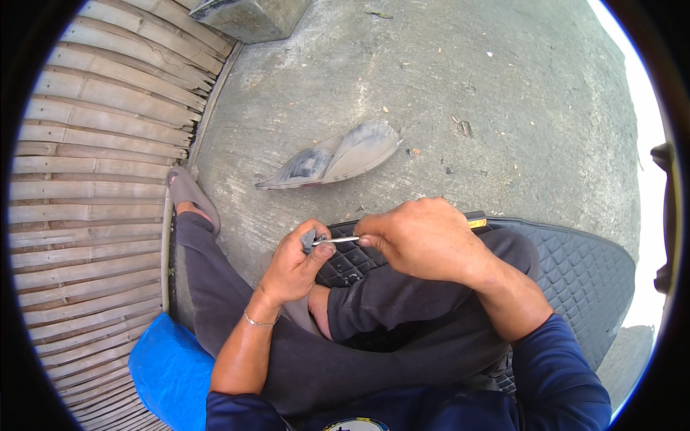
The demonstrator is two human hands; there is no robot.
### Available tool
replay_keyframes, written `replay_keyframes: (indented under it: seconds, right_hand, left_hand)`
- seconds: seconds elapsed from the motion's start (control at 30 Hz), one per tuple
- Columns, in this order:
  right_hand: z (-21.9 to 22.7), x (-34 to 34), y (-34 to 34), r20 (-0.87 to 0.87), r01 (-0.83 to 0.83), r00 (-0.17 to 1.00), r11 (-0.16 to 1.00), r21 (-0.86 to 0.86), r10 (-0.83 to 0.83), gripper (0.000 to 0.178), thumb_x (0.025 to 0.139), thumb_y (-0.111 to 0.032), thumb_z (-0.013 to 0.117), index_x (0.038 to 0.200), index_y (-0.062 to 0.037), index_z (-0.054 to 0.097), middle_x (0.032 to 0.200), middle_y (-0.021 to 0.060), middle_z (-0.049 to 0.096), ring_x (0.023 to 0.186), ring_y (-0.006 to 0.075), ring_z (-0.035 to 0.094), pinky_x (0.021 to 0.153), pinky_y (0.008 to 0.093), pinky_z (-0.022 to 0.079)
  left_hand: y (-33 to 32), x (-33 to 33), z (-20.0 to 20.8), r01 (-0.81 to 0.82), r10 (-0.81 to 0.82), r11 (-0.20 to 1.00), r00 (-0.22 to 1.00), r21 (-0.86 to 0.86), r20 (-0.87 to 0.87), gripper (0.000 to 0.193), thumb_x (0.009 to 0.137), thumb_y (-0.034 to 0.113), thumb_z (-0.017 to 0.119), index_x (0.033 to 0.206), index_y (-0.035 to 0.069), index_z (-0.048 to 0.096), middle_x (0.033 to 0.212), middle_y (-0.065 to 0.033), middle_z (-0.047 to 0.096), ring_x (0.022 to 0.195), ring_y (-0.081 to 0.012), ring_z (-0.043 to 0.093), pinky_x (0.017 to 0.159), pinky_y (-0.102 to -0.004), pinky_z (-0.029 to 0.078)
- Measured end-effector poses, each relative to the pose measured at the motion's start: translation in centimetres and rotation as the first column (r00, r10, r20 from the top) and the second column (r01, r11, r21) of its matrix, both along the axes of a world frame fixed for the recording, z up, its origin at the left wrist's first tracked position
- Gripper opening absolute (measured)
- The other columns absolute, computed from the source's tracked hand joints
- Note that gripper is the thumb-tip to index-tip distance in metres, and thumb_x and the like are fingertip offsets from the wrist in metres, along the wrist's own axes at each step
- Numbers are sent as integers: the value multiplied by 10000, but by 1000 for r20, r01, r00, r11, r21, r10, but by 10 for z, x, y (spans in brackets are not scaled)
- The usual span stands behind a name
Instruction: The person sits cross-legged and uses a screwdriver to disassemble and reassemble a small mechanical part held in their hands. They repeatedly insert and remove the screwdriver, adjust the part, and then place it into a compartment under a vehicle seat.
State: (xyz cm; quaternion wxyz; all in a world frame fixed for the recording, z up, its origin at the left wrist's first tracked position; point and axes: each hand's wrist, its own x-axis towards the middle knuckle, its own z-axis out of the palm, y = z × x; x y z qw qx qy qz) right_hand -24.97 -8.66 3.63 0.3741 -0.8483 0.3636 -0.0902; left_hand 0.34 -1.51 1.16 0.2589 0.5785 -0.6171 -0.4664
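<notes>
My left hand [290,264] is closed around a small dark grey piece [309,241], held between thumb and fingers above my crossed legs. A thin, light metal tool [338,240] reaches from my right hand [428,237] to that piece, and its tip meets it near my left thumb. The right fingers are wrapped round the tool's other end, so its handle is hidden. Just beyond my right hand lies a dark bar with a yellow label [477,222], partly covered by the hand.
A black quilted mat [582,266] lies under me and to the right. On the concrete floor [517,108] ahead rests a dusty, curved grey panel [363,151]. Bamboo slats [93,187] run along the left, near a blue sheet [169,373]. A grey block-like container [251,18] stands at the far left.
</notes>
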Motion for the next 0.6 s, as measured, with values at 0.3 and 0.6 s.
replay_keyframes:
  seconds: [0.3,0.6]
  right_hand:
    - [-3,5,1,35,7,999,1000,15,-7,222,991,-346,603,1036,-175,737,799,164,723,812,389,716,691,524,545]
    - [-8,7,2,80,28,996,999,28,-30,187,962,-337,664,1046,-192,747,769,122,707,775,377,694,661,504,514]
  left_hand:
    - [9,2,-8,-79,71,996,981,-34,-180,338,1024,367,664,945,54,562,744,46,476,703,-64,430,637,-243,389]
    - [13,-2,-9,-134,113,989,955,-56,-276,323,1037,348,650,949,50,561,754,70,472,698,-34,404,624,-213,355]
